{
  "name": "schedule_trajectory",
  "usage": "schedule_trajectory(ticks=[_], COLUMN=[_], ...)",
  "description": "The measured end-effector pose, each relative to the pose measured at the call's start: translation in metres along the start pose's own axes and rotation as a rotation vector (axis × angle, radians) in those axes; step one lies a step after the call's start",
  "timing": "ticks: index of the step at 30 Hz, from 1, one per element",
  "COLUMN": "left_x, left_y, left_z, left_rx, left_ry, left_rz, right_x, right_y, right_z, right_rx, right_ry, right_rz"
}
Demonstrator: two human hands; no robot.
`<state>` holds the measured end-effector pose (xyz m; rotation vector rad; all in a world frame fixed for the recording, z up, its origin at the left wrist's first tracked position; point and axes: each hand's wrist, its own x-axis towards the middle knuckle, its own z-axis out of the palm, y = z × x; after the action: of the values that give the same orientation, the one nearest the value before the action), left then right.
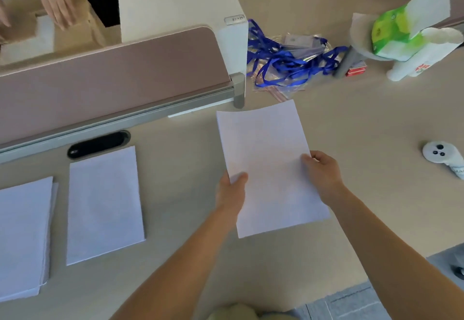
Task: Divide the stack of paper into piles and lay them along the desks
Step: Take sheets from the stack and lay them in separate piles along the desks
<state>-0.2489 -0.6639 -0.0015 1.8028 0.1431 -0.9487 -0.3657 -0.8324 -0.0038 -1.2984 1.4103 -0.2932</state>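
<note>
A thin pile of white paper is held over the beige desk, in the middle of the view. My left hand grips its left edge, thumb on top. My right hand grips its right edge the same way. Whether the sheets touch the desk I cannot tell. Two more white piles lie flat to the left: one pile beside the held sheets, and a thicker pile at the left border, partly cut off.
A pink desk divider runs along the back left, with a black cable port in front. Blue lanyards, a green tissue pack and a white controller lie to the right. Another person's hand reaches behind the divider.
</note>
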Motion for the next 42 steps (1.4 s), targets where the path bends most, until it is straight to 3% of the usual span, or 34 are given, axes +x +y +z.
schedule_trajectory(ticks=[10, 18, 25, 35, 42], left_x=[0.066, 0.107, 0.107, 0.094, 0.079], left_y=[0.008, 0.013, 0.004, -0.004, -0.015], left_z=[0.075, 0.087, 0.088, 0.085, 0.064], left_rx=[0.145, 0.288, 0.248, 0.303, 0.236], left_ry=[0.123, 0.075, 0.152, 0.125, 0.079], left_rz=[-0.106, -0.236, -0.287, -0.251, -0.332], right_x=[0.103, 0.146, 0.15, 0.151, 0.139], right_y=[0.009, 0.023, 0.027, 0.021, 0.022], right_z=[0.001, 0.005, 0.003, -0.006, -0.029], right_rx=[-0.093, -0.239, -0.467, -0.737, -0.614], right_ry=[-0.104, -0.105, -0.094, -0.184, -0.252], right_rz=[0.002, 0.03, -0.027, -0.077, -0.051])
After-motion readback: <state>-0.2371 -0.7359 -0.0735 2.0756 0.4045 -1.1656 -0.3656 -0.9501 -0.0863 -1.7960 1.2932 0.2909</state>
